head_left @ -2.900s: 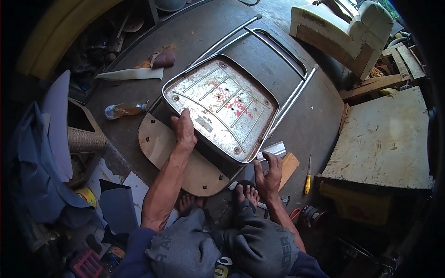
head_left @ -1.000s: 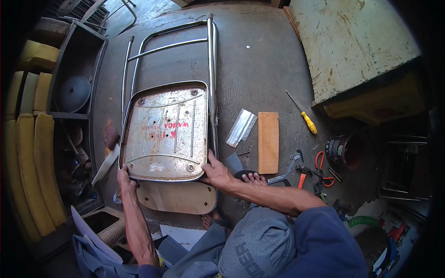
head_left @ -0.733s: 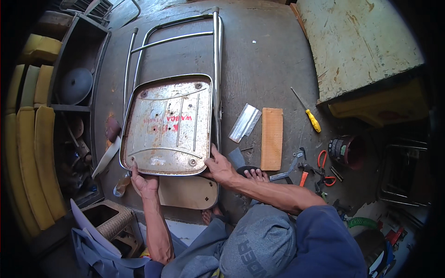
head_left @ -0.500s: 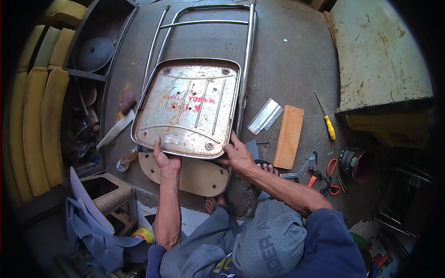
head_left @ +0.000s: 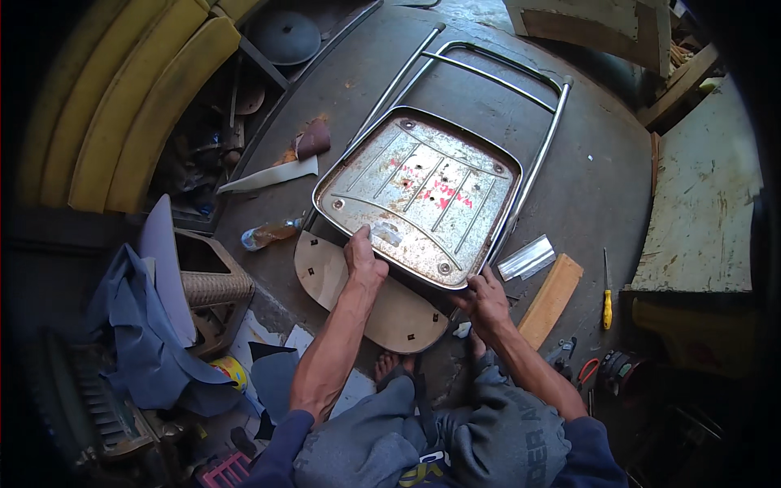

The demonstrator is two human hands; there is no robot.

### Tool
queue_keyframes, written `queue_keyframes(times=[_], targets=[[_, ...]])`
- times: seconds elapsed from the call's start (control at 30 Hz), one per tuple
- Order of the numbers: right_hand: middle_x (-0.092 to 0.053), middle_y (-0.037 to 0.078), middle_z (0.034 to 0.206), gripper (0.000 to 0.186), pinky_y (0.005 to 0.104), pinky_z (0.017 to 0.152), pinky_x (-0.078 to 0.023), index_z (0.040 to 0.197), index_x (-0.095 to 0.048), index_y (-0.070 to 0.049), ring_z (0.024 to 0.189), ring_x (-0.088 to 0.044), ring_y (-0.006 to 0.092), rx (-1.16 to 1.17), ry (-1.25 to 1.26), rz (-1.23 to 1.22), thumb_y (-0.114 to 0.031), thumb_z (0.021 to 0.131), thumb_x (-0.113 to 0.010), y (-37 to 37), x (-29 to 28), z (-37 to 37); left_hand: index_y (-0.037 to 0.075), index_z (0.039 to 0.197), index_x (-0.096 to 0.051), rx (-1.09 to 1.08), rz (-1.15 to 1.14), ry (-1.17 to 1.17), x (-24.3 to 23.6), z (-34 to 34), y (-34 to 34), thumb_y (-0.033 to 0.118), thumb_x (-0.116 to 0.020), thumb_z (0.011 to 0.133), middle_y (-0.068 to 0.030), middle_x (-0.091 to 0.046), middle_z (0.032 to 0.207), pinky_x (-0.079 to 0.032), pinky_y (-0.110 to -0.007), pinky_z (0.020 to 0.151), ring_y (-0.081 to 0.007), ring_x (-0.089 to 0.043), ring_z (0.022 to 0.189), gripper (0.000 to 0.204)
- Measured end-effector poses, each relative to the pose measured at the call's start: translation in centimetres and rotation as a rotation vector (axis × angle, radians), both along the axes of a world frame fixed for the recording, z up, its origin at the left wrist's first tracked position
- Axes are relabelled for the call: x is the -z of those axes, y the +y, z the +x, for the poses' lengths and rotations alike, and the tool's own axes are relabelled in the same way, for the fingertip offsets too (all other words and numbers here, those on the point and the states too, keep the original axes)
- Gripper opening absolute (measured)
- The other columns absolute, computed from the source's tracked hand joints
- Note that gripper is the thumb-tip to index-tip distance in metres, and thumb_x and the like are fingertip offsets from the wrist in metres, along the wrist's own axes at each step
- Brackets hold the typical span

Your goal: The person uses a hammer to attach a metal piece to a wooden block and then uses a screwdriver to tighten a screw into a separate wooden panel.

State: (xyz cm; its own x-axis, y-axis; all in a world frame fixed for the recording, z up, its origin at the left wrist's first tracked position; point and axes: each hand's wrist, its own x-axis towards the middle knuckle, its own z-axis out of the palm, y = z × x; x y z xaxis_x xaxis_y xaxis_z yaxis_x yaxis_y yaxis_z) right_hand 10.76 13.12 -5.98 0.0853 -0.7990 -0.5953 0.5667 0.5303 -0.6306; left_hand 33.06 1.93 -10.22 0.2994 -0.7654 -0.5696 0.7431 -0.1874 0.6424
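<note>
A folding chair with a chrome tube frame (head_left: 541, 150) lies on the floor, its legs pointing away from me. Its rusty, rounded metal seat pan (head_left: 382, 175) faces up, with ribs, corner holes and red markings. My left hand (head_left: 364, 262) grips the pan's near edge, thumb on top and fingers hidden beneath. At the near right corner, my right hand (head_left: 486, 305) is closed around the rim. Partly under the pan, close to my feet, is a tan rounded board (head_left: 378, 313) with small dark metal fittings.
To the right lie a silver metal strip (head_left: 526, 258), a wooden block (head_left: 551, 299), a yellow-handled screwdriver (head_left: 607, 309) and red-handled pliers (head_left: 587, 371). On the left are a plastic bottle (head_left: 270, 234), a white strip (head_left: 272, 175), sandpaper (head_left: 312, 140), yellow cushions (head_left: 150, 106) and grey cloth (head_left: 154, 350).
My view has turned, so the chair appears tilted and farther right. Both hands keep hold of the seat pan's near edge; the left thumb lies farther along it.
</note>
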Motion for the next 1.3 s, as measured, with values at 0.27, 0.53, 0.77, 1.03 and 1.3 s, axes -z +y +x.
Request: queue_keyframes(times=[0.27,0.53,0.77,1.03,1.3], targets=[[-0.061,0.024,0.113,0.042,0.0449,0.097,-0.047,0.127,-0.058,0.003,0.105,-0.061,0.0413,-0.127,1.51,-0.546,-0.018,0.091,-0.064,-8.1,-2.6,-5.1,-0.014,0.13,-0.049,-0.068,0.045,-0.037,-0.2,1.1,0.2,0.007,-0.051,0.095,-0.0233,-0.062,0.121,-0.055,-0.049,0.094,-0.0351,-0.065,0.108,0.041],[-0.066,0.025,0.124,0.054,0.0443,0.102,-0.047,0.126,-0.066,-0.002,0.116,-0.062,0.04,-0.52,1.516,-0.418,-0.046,0.095,-0.057,-34.8,3.8,-8.4,-0.011,0.133,-0.049,-0.014,0.073,0.019,1.4,0.5,0.9,0.011,-0.052,0.098,-0.0202,-0.062,0.122,-0.053,-0.047,0.098,-0.0326,-0.065,0.109,0.041],[-0.074,0.018,0.097,0.064,0.0414,0.084,-0.051,0.109,-0.075,-0.001,0.092,-0.069,0.0262,-0.89,1.264,-0.251,-0.061,0.093,-0.058,-40.1,6.0,-8.0,-0.003,0.132,-0.052,0.0,0.103,0.02,3.0,1.1,2.0,0.017,-0.055,0.099,-0.0154,-0.064,0.121,-0.05,-0.046,0.102,-0.0303,-0.063,0.112,0.038],[-0.074,0.016,0.083,0.063,0.0416,0.075,-0.052,0.105,-0.078,-0.003,0.079,-0.071,0.0246,-0.658,1.26,-0.284,-0.063,0.088,-0.067,-38.4,7.6,-8.2,-0.002,0.134,-0.051,0.02,0.113,0.068,6.3,1.4,2.5,0.016,-0.057,0.099,-0.0152,-0.063,0.122,-0.051,-0.046,0.1,-0.0298,-0.063,0.112,0.04],[-0.075,0.02,0.09,0.059,0.0443,0.079,-0.054,0.108,-0.079,-0.012,0.086,-0.073,0.0333,-0.6,1.321,-0.321,-0.066,0.087,-0.064,-37.9,8.2,-8.2,-0.002,0.136,-0.049,-0.016,0.121,0.032,6.1,0.8,2.1,0.013,-0.057,0.099,-0.0147,-0.062,0.123,-0.052,-0.045,0.098,-0.0289,-0.062,0.111,0.04]])
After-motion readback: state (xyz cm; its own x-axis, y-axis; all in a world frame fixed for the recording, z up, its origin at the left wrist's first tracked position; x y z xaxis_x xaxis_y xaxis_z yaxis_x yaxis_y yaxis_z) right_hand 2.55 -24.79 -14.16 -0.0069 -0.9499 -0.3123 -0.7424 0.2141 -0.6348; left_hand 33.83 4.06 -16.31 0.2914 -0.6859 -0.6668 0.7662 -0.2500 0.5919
